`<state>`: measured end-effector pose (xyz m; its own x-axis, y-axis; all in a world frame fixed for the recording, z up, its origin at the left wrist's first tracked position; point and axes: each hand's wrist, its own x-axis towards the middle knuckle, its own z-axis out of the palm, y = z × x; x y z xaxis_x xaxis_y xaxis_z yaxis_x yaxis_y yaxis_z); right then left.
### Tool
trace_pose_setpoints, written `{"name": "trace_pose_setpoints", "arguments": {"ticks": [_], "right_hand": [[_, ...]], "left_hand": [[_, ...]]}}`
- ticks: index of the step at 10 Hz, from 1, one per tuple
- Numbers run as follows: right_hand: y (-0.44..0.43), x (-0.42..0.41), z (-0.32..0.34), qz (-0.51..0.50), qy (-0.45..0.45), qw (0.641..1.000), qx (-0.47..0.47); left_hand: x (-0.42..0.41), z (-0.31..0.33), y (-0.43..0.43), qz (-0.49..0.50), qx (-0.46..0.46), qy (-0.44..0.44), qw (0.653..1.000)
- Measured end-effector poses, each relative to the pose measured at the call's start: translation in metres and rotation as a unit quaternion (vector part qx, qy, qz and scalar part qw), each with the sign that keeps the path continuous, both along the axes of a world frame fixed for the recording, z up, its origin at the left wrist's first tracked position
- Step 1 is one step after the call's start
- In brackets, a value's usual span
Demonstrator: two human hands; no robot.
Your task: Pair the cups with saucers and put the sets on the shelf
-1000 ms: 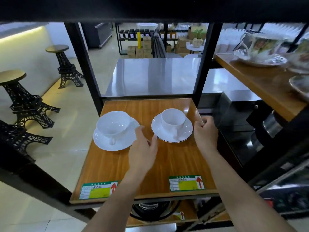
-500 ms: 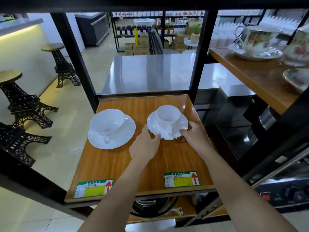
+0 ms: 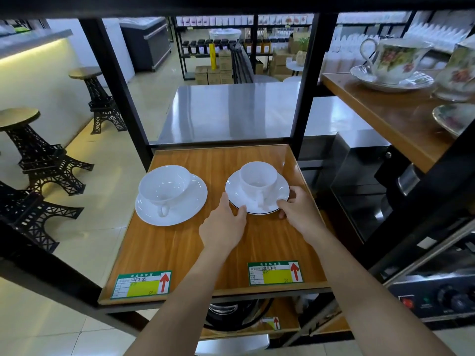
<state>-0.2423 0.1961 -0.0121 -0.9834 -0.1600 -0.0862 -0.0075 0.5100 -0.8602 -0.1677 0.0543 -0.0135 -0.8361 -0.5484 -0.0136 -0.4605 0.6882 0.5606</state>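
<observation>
Two white sets stand on the wooden shelf (image 3: 210,255). On the left, a wide white cup (image 3: 164,185) sits on a plain white saucer (image 3: 190,209), handle toward me. On the right, a smaller white cup (image 3: 258,178) sits on a dark-rimmed saucer (image 3: 281,187). My left hand (image 3: 223,224) pinches that saucer's near left rim. My right hand (image 3: 298,209) grips its near right rim. The saucer rests flat on the shelf.
Two green and yellow price labels (image 3: 141,283) (image 3: 275,273) are on the shelf's front edge. Black frame posts (image 3: 303,98) flank the back. A higher wooden shelf (image 3: 385,116) on the right holds flowered cups and saucers (image 3: 395,65). Tower-shaped stools (image 3: 38,155) stand left.
Both hands have closed in on the right saucer's near rim: the right hand came in from the shelf's right edge, the left from between the sets. The camera view shifted slightly.
</observation>
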Motion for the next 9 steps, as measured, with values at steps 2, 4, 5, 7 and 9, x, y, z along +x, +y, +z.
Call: {"name": "trace_pose_setpoints", "arguments": {"ticks": [2, 4, 5, 7, 9], "right_hand": [[0.0, 0.0, 0.0, -0.006, -0.006, 1.0, -0.016], [0.002, 0.002, 0.0, 0.001, 0.003, 1.0, -0.017], [0.003, 0.002, 0.0, 0.001, 0.003, 1.0, -0.02], [0.003, 0.001, 0.0, -0.011, -0.004, 1.0, -0.027], [0.008, 0.009, 0.007, -0.058, -0.002, 0.998, -0.034]], "left_hand": [[0.0, 0.002, -0.001, -0.025, -0.018, -0.025, 0.999], [0.0, 0.0, 0.001, -0.027, -0.045, -0.04, 0.998], [0.0, 0.0, 0.001, -0.027, -0.044, -0.04, 0.998], [-0.003, 0.0, -0.002, -0.025, -0.022, -0.025, 0.999], [0.008, 0.012, -0.007, -0.008, 0.04, 0.012, 0.999]]}}
